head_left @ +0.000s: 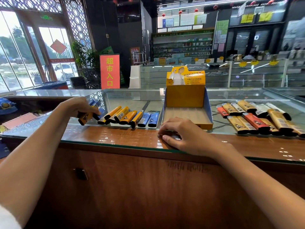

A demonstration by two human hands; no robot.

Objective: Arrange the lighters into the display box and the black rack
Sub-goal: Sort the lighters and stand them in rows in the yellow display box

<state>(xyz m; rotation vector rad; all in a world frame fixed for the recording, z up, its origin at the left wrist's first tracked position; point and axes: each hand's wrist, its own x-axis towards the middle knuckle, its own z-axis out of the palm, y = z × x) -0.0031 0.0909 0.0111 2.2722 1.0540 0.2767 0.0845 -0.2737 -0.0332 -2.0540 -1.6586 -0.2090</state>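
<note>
Pick-up step: the left hand [79,104] curls around an orange lighter [84,119] beside the lighter row [125,116]. The right hand [184,134] rests relaxed on the tabletop [115,137]. Next, likely carry it into the empty display box [184,96].

display box [184,96] tray open, lighters [128,117] flanking

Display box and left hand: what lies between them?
In the head view, a row of yellow and blue lighters lies between the left hand and the display box.
</note>
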